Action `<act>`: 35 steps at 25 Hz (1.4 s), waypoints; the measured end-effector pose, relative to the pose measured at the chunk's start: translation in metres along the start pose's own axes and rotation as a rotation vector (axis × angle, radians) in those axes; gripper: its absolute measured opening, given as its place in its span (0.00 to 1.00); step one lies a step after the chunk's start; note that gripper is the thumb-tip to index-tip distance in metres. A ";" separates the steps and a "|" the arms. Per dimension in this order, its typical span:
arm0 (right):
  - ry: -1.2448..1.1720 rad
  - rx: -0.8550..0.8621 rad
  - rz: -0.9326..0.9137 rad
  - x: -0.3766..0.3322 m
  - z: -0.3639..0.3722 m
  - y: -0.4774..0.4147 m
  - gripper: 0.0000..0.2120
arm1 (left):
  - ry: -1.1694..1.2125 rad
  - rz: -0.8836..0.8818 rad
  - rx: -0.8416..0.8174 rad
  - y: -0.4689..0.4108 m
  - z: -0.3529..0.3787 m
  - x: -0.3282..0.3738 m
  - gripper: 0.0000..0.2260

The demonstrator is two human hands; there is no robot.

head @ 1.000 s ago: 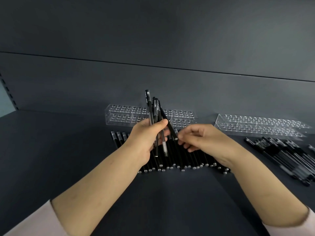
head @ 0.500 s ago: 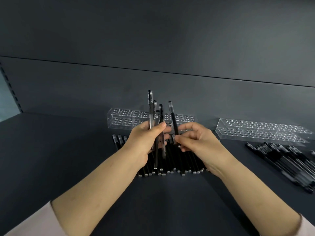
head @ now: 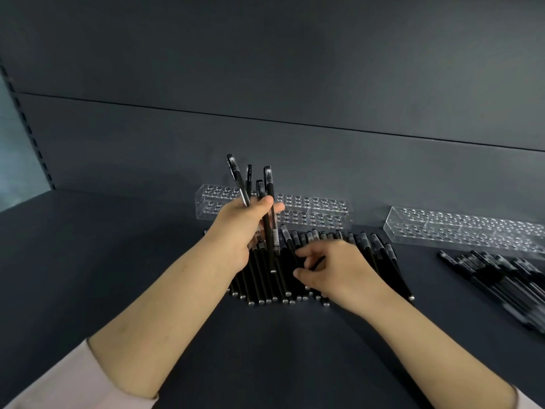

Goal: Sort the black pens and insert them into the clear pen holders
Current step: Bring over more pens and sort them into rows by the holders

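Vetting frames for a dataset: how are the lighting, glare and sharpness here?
Head view: dim, even light without hard shadows; black pens merge into the dark shelf, only silver ends glinting; clear holders carry soft highlights, no blown glare; the pen pile at the right edge looks smeared.

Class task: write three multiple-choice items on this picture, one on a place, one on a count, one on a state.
1. Where do the clear pen holders stand? A) by the back wall, behind the row of black pens B) at the near table edge C) stacked
2. How many clear pen holders show? A) one B) two C) four
3. What is the left hand doing? A) lying flat B) gripping a bunch of pens upright C) lifting a holder
Answers: 1 A, both sit beyond the pens; 2 B, one centre, one right; 3 B, fingers curl round several pens.
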State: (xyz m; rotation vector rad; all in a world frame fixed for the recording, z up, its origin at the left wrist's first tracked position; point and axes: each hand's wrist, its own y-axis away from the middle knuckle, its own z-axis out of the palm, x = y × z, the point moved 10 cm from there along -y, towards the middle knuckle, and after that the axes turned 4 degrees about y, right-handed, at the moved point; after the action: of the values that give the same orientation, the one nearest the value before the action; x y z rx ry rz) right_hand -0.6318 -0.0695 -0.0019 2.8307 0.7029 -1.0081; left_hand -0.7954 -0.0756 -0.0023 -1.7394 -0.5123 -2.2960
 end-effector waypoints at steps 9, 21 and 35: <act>-0.468 0.094 0.046 0.003 -0.035 0.002 0.07 | 0.110 0.019 -0.029 0.020 0.023 0.003 0.02; -0.711 0.098 0.099 0.119 -0.150 0.060 0.07 | 0.125 -0.020 -0.238 0.072 0.206 -0.036 0.06; 0.032 0.011 0.266 0.268 -0.233 0.098 0.12 | 0.067 -0.117 -0.224 0.073 0.281 -0.092 0.04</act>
State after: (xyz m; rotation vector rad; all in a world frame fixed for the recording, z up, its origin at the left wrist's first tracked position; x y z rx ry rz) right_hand -0.2697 -0.0032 0.0073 2.8544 0.3102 -0.9270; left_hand -0.4940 -0.0335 -0.0120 -1.7636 -0.3650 -2.5711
